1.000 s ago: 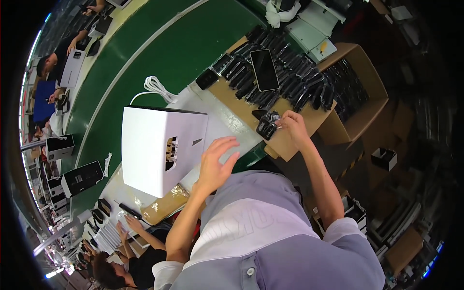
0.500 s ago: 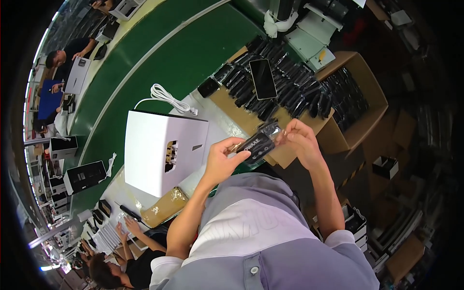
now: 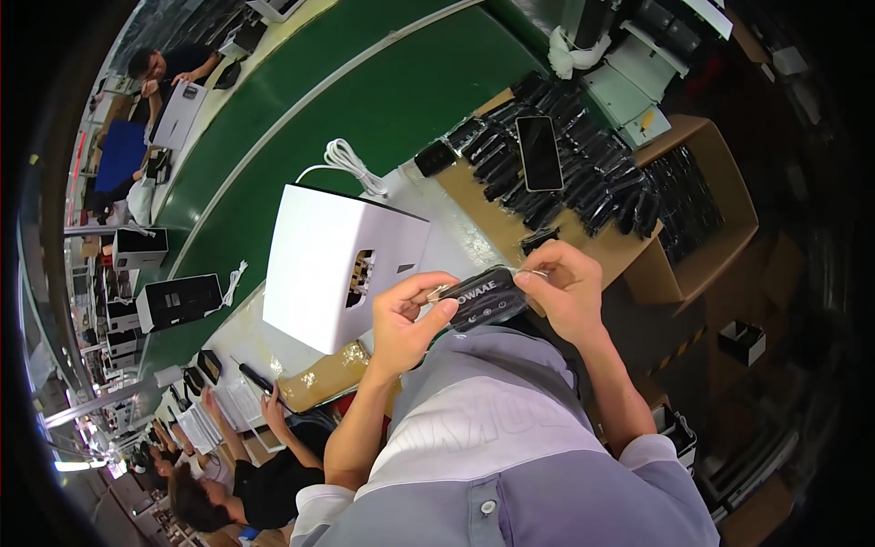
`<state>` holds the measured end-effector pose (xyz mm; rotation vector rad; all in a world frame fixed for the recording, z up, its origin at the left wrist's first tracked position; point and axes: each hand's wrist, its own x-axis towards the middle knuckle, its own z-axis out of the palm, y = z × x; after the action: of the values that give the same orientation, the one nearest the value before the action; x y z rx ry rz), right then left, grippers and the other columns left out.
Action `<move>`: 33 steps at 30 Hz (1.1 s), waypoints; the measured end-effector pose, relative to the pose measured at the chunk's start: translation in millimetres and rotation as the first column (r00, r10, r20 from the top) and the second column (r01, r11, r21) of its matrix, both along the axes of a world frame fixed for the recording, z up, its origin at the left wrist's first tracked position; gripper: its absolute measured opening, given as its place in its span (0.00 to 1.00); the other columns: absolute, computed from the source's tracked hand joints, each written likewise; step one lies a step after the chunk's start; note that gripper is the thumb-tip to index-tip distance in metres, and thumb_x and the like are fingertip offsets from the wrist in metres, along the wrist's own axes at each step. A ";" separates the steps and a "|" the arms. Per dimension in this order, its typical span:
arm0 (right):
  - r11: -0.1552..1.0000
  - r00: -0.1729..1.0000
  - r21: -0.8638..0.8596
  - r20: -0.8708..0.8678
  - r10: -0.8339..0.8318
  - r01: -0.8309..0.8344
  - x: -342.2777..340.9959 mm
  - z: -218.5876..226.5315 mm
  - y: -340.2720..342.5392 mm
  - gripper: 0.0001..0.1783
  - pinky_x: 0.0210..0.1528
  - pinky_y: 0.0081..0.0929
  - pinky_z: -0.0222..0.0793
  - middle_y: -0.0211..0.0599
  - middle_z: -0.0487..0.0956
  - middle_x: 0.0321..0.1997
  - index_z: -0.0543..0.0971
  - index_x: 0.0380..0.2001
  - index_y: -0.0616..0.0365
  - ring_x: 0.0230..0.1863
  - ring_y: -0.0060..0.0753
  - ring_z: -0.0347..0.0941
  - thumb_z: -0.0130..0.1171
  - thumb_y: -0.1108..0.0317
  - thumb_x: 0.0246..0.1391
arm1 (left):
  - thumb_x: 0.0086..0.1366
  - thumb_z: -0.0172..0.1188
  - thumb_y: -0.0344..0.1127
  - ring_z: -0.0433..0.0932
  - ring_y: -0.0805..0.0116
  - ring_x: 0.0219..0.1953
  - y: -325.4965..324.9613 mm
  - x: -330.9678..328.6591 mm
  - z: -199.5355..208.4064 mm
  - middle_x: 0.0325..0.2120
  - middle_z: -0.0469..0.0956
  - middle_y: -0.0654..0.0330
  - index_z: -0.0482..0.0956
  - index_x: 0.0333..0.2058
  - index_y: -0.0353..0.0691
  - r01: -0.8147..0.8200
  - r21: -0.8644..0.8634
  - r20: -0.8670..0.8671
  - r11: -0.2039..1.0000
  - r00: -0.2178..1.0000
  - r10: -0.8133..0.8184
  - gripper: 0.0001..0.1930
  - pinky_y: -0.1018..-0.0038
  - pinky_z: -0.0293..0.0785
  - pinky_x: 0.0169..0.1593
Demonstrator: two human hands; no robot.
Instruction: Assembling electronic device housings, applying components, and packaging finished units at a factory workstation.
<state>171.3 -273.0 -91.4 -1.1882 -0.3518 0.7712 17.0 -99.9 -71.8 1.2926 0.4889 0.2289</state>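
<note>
I am watching a person in a grey and white top, and both hands are working close together in front of the tummy. They are holding one flat black panel in clear, shiny wrap. The left hand is gripping the panel's left end, with the thumb pressing on the near side and the fingers curling at the far side. The right hand is pinching the wrap at the right end with the thumb and fingertips. Both arms are bending at the elbows and leaning in toward each other. The panel is slanting a little between the two hands.

To the left, a big white machine is standing on the counter, and a white cord is lying in loops behind it. Past the hands, a heap of black wrapped parts is lying on a cardboard sheet, and a phone is resting on top. Just right of the heap, an open cardboard box is holding more black parts.
</note>
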 end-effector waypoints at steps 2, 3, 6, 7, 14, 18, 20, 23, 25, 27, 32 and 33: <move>0.996 0.984 0.057 0.165 -0.071 0.062 -5.3 4.3 5.8 0.06 0.25 0.16 0.61 0.34 0.75 0.29 0.75 0.29 0.65 0.25 0.17 0.69 0.61 0.85 0.53 | 0.62 0.63 0.20 0.79 0.76 0.37 4.3 -8.4 -2.8 0.35 0.82 0.57 0.77 0.46 0.28 -0.072 0.052 0.061 0.996 0.996 0.069 0.13 0.79 0.74 0.43; 0.997 0.984 0.059 0.166 -0.062 0.052 -7.5 4.3 6.9 0.06 0.25 0.16 0.61 0.34 0.75 0.29 0.75 0.29 0.65 0.25 0.17 0.69 0.61 0.85 0.53 | 0.62 0.63 0.20 0.79 0.76 0.37 6.2 -11.6 -3.8 0.35 0.82 0.57 0.77 0.46 0.28 -0.081 0.054 0.062 0.995 0.995 0.078 0.13 0.79 0.74 0.43; 0.992 0.984 0.120 0.168 -0.052 0.032 -12.1 -0.6 7.0 0.05 0.25 0.17 0.61 0.34 0.75 0.29 0.76 0.30 0.66 0.25 0.17 0.68 0.61 0.85 0.53 | 0.61 0.64 0.20 0.78 0.79 0.34 10.9 -22.0 -7.7 0.33 0.81 0.59 0.77 0.42 0.30 -0.126 0.043 0.108 0.991 0.987 0.121 0.10 0.81 0.72 0.39; 0.990 0.983 0.142 0.183 -0.032 0.006 -11.7 -1.7 6.9 0.05 0.26 0.17 0.62 0.34 0.76 0.29 0.77 0.31 0.66 0.26 0.17 0.69 0.61 0.84 0.53 | 0.60 0.64 0.19 0.77 0.79 0.32 11.8 -23.8 -8.3 0.32 0.81 0.60 0.77 0.41 0.31 -0.141 -0.029 0.112 0.990 0.983 0.143 0.10 0.82 0.70 0.37; 0.979 0.977 -0.009 0.063 0.206 -0.206 -10.1 16.2 17.0 0.09 0.40 0.21 0.67 0.34 0.79 0.32 0.81 0.39 0.67 0.35 0.22 0.73 0.61 0.83 0.54 | 0.60 0.64 0.20 0.74 0.81 0.29 15.7 -28.6 -8.4 0.29 0.79 0.63 0.77 0.39 0.34 -0.168 -0.084 0.142 0.982 0.974 0.179 0.09 0.83 0.66 0.33; 0.991 0.985 0.009 0.120 0.128 -0.130 -15.0 15.0 18.5 0.08 0.37 0.21 0.67 0.32 0.79 0.31 0.83 0.37 0.66 0.33 0.21 0.73 0.61 0.83 0.54 | 0.61 0.64 0.20 0.75 0.81 0.29 18.7 -28.9 -11.6 0.27 0.80 0.63 0.79 0.39 0.31 -0.160 -0.152 0.195 0.975 0.963 0.188 0.07 0.83 0.69 0.35; 0.987 0.953 0.076 0.283 0.111 -0.138 -15.6 15.3 12.7 0.07 0.31 0.21 0.64 0.36 0.78 0.28 0.83 0.32 0.67 0.29 0.24 0.71 0.61 0.86 0.50 | 0.62 0.65 0.22 0.75 0.80 0.30 18.9 -30.4 -14.1 0.28 0.80 0.63 0.80 0.38 0.32 -0.113 -0.281 0.247 0.953 0.951 0.186 0.06 0.83 0.68 0.35; 0.985 0.900 0.060 0.418 0.122 -0.161 -9.2 24.1 6.9 0.09 0.30 0.22 0.63 0.38 0.78 0.27 0.84 0.32 0.67 0.28 0.27 0.71 0.61 0.88 0.48 | 0.62 0.66 0.23 0.74 0.80 0.30 18.0 -28.4 -17.4 0.30 0.80 0.63 0.80 0.38 0.33 -0.066 -0.376 0.257 0.924 0.951 0.172 0.07 0.83 0.67 0.35; 0.984 0.868 0.055 0.482 0.121 -0.168 -6.5 33.0 4.6 0.09 0.30 0.22 0.63 0.38 0.78 0.27 0.84 0.31 0.67 0.28 0.28 0.71 0.60 0.88 0.47 | 0.62 0.66 0.23 0.74 0.80 0.31 19.4 -30.1 -23.8 0.31 0.80 0.63 0.80 0.38 0.33 -0.038 -0.378 0.263 0.925 0.953 0.147 0.06 0.82 0.67 0.35; 0.984 0.834 0.050 0.540 0.116 -0.170 -4.9 36.1 1.6 0.10 0.29 0.23 0.63 0.38 0.78 0.27 0.84 0.31 0.67 0.28 0.28 0.71 0.59 0.89 0.46 | 0.62 0.66 0.23 0.74 0.80 0.31 20.8 -31.7 -24.5 0.32 0.80 0.63 0.81 0.38 0.33 -0.008 -0.379 0.267 0.925 0.957 0.118 0.06 0.82 0.67 0.35; 0.980 0.871 -0.044 0.451 0.194 -0.195 1.2 37.4 -5.6 0.11 0.30 0.23 0.63 0.39 0.78 0.27 0.83 0.29 0.68 0.29 0.28 0.71 0.54 0.89 0.44 | 0.63 0.63 0.23 0.73 0.78 0.32 19.8 -23.1 -1.0 0.33 0.80 0.60 0.81 0.36 0.31 0.038 -0.228 0.253 0.973 0.967 0.022 0.04 0.79 0.67 0.38; 0.981 0.872 -0.045 0.452 0.186 -0.186 1.5 36.8 -5.9 0.11 0.30 0.23 0.63 0.39 0.78 0.27 0.83 0.29 0.68 0.29 0.28 0.71 0.54 0.89 0.44 | 0.63 0.63 0.23 0.73 0.78 0.32 18.5 -22.1 0.6 0.33 0.80 0.60 0.81 0.36 0.31 0.046 -0.228 0.254 0.973 0.967 0.014 0.04 0.79 0.67 0.38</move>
<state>172.8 -278.9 -54.6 -1.3447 -0.8677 0.6495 -5.1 -81.4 -71.2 1.0202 0.2761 0.3096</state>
